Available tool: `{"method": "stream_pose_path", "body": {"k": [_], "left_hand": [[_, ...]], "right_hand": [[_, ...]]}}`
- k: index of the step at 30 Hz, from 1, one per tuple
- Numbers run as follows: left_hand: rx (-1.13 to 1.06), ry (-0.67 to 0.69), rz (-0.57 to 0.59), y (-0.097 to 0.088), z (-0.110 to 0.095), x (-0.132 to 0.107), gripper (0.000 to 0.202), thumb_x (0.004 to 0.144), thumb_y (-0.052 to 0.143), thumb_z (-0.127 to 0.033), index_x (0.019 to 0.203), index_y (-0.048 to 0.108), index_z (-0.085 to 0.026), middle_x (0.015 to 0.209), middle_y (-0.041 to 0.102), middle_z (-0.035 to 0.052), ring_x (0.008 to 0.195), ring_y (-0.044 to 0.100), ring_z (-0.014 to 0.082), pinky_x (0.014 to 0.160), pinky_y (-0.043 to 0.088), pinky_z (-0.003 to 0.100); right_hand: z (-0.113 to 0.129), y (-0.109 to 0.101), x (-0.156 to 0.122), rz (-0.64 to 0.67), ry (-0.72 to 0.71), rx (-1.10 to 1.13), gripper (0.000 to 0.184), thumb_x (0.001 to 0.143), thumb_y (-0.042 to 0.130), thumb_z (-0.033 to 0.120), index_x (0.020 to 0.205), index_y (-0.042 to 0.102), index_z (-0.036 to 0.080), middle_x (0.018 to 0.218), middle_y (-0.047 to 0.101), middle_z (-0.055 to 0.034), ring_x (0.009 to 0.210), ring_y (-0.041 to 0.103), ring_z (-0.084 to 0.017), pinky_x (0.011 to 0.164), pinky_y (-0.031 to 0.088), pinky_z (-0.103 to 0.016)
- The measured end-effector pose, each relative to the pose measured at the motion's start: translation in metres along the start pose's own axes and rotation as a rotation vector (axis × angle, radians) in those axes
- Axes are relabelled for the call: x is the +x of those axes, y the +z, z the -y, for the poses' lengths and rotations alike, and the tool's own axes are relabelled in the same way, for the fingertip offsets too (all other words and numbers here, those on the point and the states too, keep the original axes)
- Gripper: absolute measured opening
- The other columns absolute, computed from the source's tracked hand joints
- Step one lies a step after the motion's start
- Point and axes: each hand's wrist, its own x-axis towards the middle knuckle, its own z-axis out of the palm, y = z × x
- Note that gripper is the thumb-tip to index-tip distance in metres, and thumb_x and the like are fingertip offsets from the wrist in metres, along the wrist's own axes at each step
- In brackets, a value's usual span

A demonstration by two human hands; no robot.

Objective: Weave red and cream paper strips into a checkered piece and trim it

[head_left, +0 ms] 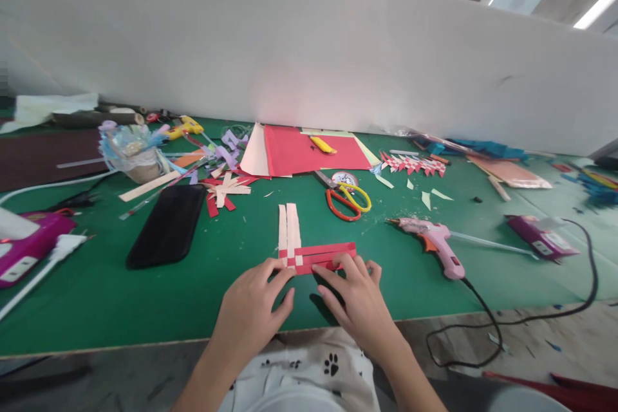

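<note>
A small weave of paper strips [291,260] lies on the table in front of me, red and pale pink squares crossing at its left end. Two pale strips [290,225] run away from me, while red strips [328,249] stretch to the right. My left hand [255,302] rests its bent fingertips on the near left corner of the weave, its thumb apart from them. With fingers spread, my right hand [355,293] touches the red strips near their right end; its thumb is off the paper. Parts of the strips are hidden under my fingers.
Beyond the weave lie scissors [348,198], red paper sheets [294,153] and a yellow cutter [322,145]. A black phone [167,226] and cut strips [229,191] are to the left. On the right are a pink glue gun [432,241] and a purple power socket [541,236].
</note>
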Motion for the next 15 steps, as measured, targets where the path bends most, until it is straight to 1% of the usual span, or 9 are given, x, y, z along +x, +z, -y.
{"method": "stream_pose_path", "body": {"k": [6, 10, 13, 15], "left_hand": [[-0.007, 0.000, 0.001, -0.002, -0.001, 0.000, 0.023, 0.086, 0.041, -0.023, 0.099, 0.059, -0.023, 0.096, 0.060, 0.0037, 0.077, 0.060, 0.0173, 0.063, 0.046, 0.028], [-0.009, 0.002, -0.009, -0.002, -0.001, 0.000, 0.022, 0.085, 0.041, -0.022, 0.099, 0.059, -0.023, 0.095, 0.060, 0.0035, 0.076, 0.060, 0.0172, 0.063, 0.046, 0.028], [-0.010, 0.005, -0.019, -0.003, -0.002, 0.001, 0.023, 0.085, 0.040, -0.022, 0.098, 0.060, -0.022, 0.095, 0.060, 0.0037, 0.076, 0.060, 0.0166, 0.062, 0.046, 0.026], [-0.014, 0.003, -0.017, -0.004, -0.002, 0.001, 0.023, 0.085, 0.040, -0.022, 0.096, 0.060, -0.022, 0.094, 0.060, 0.0034, 0.075, 0.060, 0.0160, 0.061, 0.046, 0.025]], "right_hand": [[-0.008, -0.002, -0.003, -0.005, 0.052, 0.010, 0.028, 0.090, 0.040, 0.035, 0.105, 0.063, 0.030, 0.096, 0.054, -0.0063, 0.084, 0.048, -0.019, 0.075, 0.027, -0.037], [-0.013, -0.003, -0.006, -0.044, 0.066, -0.009, 0.025, 0.089, 0.044, 0.035, 0.102, 0.065, 0.031, 0.095, 0.056, -0.0054, 0.083, 0.048, -0.019, 0.074, 0.026, -0.037], [-0.018, -0.003, -0.010, -0.109, 0.053, -0.001, 0.022, 0.089, 0.046, 0.034, 0.098, 0.066, 0.030, 0.095, 0.057, -0.0049, 0.082, 0.049, -0.018, 0.073, 0.026, -0.036], [-0.023, -0.004, -0.014, -0.223, 0.042, -0.002, 0.019, 0.088, 0.048, 0.031, 0.092, 0.067, 0.027, 0.092, 0.058, -0.0042, 0.077, 0.051, -0.016, 0.071, 0.026, -0.035]]}}
